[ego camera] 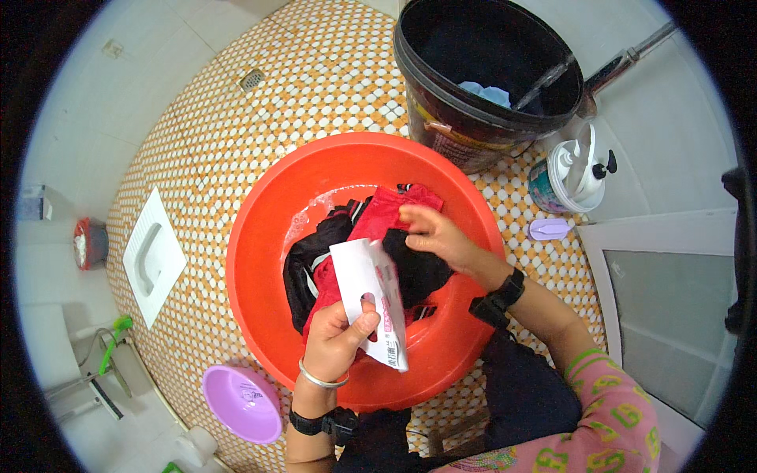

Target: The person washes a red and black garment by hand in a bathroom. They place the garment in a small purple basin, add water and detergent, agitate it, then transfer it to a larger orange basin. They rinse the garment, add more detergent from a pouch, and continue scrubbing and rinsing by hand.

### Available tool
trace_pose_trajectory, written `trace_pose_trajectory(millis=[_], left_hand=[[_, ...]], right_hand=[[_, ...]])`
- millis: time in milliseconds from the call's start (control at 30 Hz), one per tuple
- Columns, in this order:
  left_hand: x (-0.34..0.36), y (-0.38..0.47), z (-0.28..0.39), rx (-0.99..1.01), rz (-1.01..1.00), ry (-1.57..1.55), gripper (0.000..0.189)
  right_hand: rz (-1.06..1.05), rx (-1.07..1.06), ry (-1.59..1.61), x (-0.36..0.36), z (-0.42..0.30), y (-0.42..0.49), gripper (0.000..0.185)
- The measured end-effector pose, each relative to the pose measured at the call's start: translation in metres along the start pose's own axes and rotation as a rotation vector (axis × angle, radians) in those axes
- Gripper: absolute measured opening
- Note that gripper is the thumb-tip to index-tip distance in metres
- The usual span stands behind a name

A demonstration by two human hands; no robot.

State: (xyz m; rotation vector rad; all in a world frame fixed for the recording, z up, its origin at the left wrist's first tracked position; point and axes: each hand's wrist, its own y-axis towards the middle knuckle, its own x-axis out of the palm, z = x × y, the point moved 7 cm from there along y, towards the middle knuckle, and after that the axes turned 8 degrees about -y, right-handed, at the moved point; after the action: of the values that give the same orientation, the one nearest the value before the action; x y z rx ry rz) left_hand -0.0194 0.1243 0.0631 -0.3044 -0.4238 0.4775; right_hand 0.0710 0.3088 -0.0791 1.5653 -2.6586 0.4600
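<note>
A large orange-red plastic basin (260,236) stands before me. Red and black clothes (331,236) with white-striped trim lie in a heap inside it, with some suds on the basin's bottom. My left hand (340,331) grips a white printed packet (355,272) by its cut-out handle, with the thumb across the front. The packet is tilted above the clothes and bears writing; its contents are hidden. Over the heap's right side, my right hand (440,236) has its fingers apart and is slightly blurred. Nothing shows in it, and whether its fingertips touch the red cloth I cannot tell.
Beyond the basin stands a tall black bucket (467,139). To its right are a tub (547,183) holding pump bottles and a lilac brush (549,229). A purple bowl (236,408) sits at lower left, near a squat toilet (151,260). A frosted door (668,319) is at right.
</note>
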Motion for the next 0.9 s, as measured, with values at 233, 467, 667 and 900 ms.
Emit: trace_pose_trajectory(millis=[233, 467, 667, 900], left_hand=[[-0.008, -0.012, 0.007, 0.085, -0.125, -0.422, 0.012], [-0.036, -0.003, -0.008, 0.084, 0.146, -0.487, 0.010], [-0.143, 0.012, -0.040, 0.222, 0.453, 0.219, 0.020], [-0.151, -0.030, -0.140, 0.052, 0.308, 1.197, 0.057]], right_hand=[[-0.667, 0.433, 1.029, 0.106, 0.038, -0.068, 0.073], [-0.567, 0.184, 0.679, 0.079, 0.005, -0.052, 0.070], [0.207, 0.191, 0.248, -0.015, -0.033, -0.041, 0.055], [0.293, -0.161, 0.117, -0.065, -0.066, -0.042, 0.066]])
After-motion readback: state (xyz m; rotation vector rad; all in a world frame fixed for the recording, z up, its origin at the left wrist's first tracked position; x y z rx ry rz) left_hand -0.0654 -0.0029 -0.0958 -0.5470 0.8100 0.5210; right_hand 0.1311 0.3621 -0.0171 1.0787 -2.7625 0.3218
